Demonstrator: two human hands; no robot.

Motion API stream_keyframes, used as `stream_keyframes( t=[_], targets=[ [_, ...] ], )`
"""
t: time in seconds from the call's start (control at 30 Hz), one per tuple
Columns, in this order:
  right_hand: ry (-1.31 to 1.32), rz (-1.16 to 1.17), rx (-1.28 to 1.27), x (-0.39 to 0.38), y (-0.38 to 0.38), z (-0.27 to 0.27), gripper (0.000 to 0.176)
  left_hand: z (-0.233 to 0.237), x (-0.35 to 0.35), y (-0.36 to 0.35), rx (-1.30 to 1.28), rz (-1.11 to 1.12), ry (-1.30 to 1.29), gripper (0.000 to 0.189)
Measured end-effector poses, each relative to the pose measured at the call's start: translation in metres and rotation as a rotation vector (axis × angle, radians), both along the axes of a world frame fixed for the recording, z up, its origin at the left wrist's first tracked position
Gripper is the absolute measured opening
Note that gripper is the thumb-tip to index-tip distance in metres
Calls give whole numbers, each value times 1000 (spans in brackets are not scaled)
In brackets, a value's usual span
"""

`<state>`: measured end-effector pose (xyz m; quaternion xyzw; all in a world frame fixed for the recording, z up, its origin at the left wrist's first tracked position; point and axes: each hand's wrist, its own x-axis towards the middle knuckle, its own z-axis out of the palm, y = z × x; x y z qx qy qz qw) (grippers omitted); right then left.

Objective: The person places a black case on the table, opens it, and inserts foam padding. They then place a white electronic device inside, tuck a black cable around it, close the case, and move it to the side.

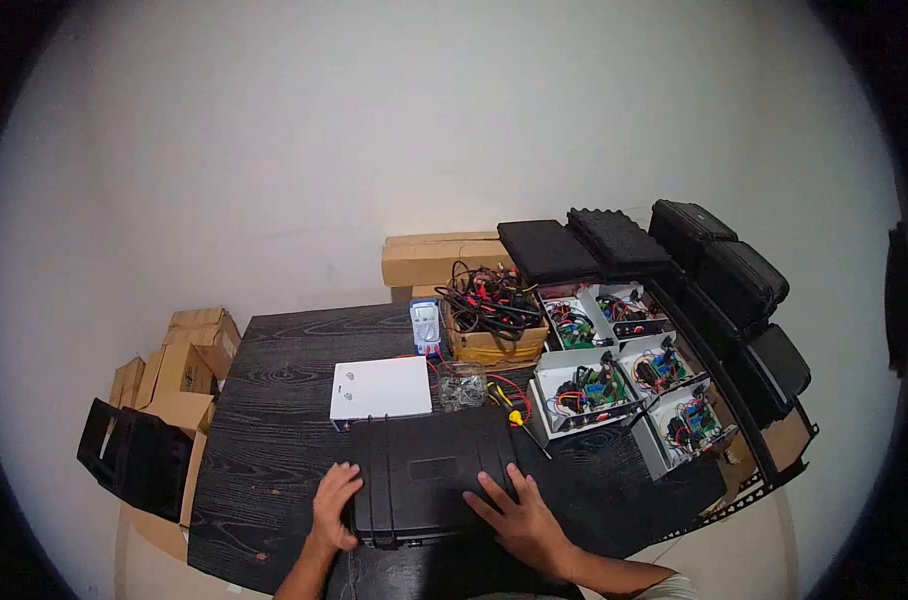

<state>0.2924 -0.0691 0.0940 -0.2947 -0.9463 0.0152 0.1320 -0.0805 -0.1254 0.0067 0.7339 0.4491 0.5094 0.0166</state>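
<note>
A closed black hard case [429, 480] lies at the front of the dark wood-grain table [264, 400]. My left hand [333, 505] is at the case's left edge, fingers apart and holding nothing. Spread fingers of my right hand [519, 518] rest on the right part of the lid. Just behind the case lies a white metal box [381, 388]. A clear tray of small parts [462, 387] and yellow-handled pliers [504, 400] are behind the case, with a screwdriver [521, 422] beside them.
A multimeter [426, 322] stands by a carton [499, 347] of tangled cables [489, 300]. Open white boxes with circuit boards [586, 388] fill the table's right side. Black cases [739, 280] stand beyond them. Cardboard boxes [202, 335] and another black case [134, 452] are at the left.
</note>
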Motion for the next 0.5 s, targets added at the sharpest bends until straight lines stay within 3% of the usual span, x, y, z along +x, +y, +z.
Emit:
stream_keyframes(
  t=[0.23,0.37,0.5],
  targets=[
    [-40,-6,72,-4,-3,7,64,-33,17,-22,227,21,226,119],
    [-129,-13,99,-8,-5,13,66,-50,8,-16,244,66,268,105],
    [-176,-20,99,-11,-7,12,80,-47,6,-18,205,82,241,93]
  ],
)
